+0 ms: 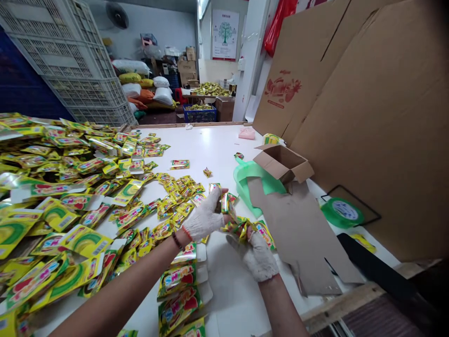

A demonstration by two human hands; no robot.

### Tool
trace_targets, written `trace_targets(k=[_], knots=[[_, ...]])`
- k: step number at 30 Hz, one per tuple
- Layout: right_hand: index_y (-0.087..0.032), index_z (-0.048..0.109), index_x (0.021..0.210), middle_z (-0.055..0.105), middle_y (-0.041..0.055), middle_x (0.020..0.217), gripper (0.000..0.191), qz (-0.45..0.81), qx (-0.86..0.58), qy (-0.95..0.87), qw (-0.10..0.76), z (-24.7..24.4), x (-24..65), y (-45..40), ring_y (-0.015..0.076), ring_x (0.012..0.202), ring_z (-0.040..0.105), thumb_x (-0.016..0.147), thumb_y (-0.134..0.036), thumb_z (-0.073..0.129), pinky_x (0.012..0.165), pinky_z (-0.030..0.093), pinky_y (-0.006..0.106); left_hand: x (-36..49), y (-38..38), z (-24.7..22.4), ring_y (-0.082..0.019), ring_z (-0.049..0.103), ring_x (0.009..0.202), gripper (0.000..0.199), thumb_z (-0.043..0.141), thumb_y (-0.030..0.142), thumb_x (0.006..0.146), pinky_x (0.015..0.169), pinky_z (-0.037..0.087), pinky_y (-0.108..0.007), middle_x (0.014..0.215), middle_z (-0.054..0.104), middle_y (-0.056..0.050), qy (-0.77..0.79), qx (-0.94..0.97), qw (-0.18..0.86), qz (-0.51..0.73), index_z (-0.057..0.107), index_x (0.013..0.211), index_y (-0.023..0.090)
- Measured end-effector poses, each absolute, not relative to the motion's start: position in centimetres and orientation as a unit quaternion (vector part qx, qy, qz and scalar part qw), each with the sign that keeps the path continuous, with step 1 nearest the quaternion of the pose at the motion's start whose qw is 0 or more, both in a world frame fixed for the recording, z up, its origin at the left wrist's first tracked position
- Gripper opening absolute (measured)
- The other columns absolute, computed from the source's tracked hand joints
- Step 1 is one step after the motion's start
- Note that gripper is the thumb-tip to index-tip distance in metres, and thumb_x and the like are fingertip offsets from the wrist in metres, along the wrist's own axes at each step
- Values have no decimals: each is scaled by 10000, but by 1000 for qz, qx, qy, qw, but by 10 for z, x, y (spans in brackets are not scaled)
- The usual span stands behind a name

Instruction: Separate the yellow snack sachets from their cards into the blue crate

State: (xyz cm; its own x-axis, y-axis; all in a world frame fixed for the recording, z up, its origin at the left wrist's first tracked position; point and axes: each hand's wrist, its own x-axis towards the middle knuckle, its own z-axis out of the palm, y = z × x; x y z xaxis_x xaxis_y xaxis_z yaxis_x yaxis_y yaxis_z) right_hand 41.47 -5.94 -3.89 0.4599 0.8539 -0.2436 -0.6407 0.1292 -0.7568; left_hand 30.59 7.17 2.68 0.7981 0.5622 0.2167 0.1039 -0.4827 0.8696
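Yellow packets (242, 229), dozens, two gloved hands (205, 217) (260, 258), one small carton (277, 161)

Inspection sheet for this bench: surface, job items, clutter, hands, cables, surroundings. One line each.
Surface: white table, wood-edged, heavily covered on the left.
Job items: yellow boxes heaped at left; a row of boxes in front of the person; small packets scattered mid-table.
Clutter: green plastic, open carton, flat cardboard, green roll, pink item.
Left hand: gloved, at the packets; exact grip unclear.
Right hand: gloved, holding packets.
Cables: nothing seen.
Surroundings: stacked crates left, large cardboard right; sacks, fan and poster behind.
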Motion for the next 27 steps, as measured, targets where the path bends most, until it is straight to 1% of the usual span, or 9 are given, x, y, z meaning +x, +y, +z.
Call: trace_targets(k=[2, 4, 8, 10, 12, 14, 18, 23, 27], knots=[[-217, 574, 991, 671, 47, 966, 400, 539, -403, -98, 734, -36, 407, -58, 216, 847, 647, 689, -449, 695, 699, 531, 394, 279, 62, 31, -164, 560, 837, 567, 544, 296, 743, 732, 477, -284, 989, 551, -52, 177, 788, 533, 251, 303, 1243, 184], [-211, 570, 983, 673, 29, 891, 376, 540, -424, -97, 720, -34, 401, -58, 198, 765, 656, 690, -406, 704, 662, 539, 370, 256, 53, 36, -184, 557, 896, 525, 526, 306, 754, 781, 471, -315, 1036, 547, -67, 190, 813, 500, 230, 331, 1227, 189], [-179, 581, 962, 655, 54, 905, 361, 511, -500, -171, 678, -27, 392, -59, 186, 727, 636, 697, -400, 687, 564, 536, 302, 231, 37, 42, -307, 425, 1145, 657, 654, 328, 625, 1001, 305, -456, 1212, 483, -109, 245, 930, 225, 158, 404, 1217, 193], [-163, 592, 888, 649, 53, 863, 327, 480, -559, -228, 636, -21, 386, -60, 175, 690, 621, 691, -408, 680, 545, 526, 280, 228, 32, 40, -332, 444, 1109, 645, 655, 309, 602, 987, 294, -493, 1175, 512, -118, 270, 949, 127, 101, 433, 1194, 178], [-153, 589, 818, 631, 37, 775, 300, 425, -628, -283, 587, -14, 381, -61, 156, 636, 599, 700, -421, 654, 532, 514, 256, 226, 29, 35, -310, 495, 1022, 554, 599, 252, 623, 913, 357, -471, 1117, 546, -108, 294, 950, 87, 54, 456, 1153, 179], [-154, 577, 797, 600, 20, 704, 303, 378, -671, -308, 559, -9, 376, -63, 139, 583, 569, 724, -446, 609, 490, 494, 235, 222, 27, 31, -288, 503, 996, 523, 547, 189, 613, 856, 393, -429, 1130, 540, -101, 306, 948, 74, 43, 458, 1128, 186], [-170, 547, 817, 556, 3, 639, 304, 322, -715, -330, 526, -4, 373, -64, 127, 492, 514, 776, -470, 519, 396, 430, 223, 207, 26, 29, -266, 486, 1006, 585, 502, 137, 563, 842, 395, -395, 1165, 517, -90, 294, 950, 81, 62, 432, 1141, 197], [-187, 545, 726, 592, 36, 661, 204, 178, -734, -436, 490, -4, 369, -61, 154, 595, 541, 800, -375, 517, 540, 452, 247, 197, 22, 24, -267, 485, 998, 538, 517, 156, 571, 848, 398, -400, 1150, 515, -82, 253, 959, 113, 65, 454, 1103, 209], [-184, 547, 800, 605, 65, 737, 230, 73, -759, -440, 474, -13, 357, -59, 179, 665, 550, 869, -372, 433, 626, 456, 283, 198, 12, 12, -251, 490, 1004, 491, 534, 238, 655, 849, 421, -366, 1120, 522, -87, 288, 936, 175, 103, 425, 1132, 203]])
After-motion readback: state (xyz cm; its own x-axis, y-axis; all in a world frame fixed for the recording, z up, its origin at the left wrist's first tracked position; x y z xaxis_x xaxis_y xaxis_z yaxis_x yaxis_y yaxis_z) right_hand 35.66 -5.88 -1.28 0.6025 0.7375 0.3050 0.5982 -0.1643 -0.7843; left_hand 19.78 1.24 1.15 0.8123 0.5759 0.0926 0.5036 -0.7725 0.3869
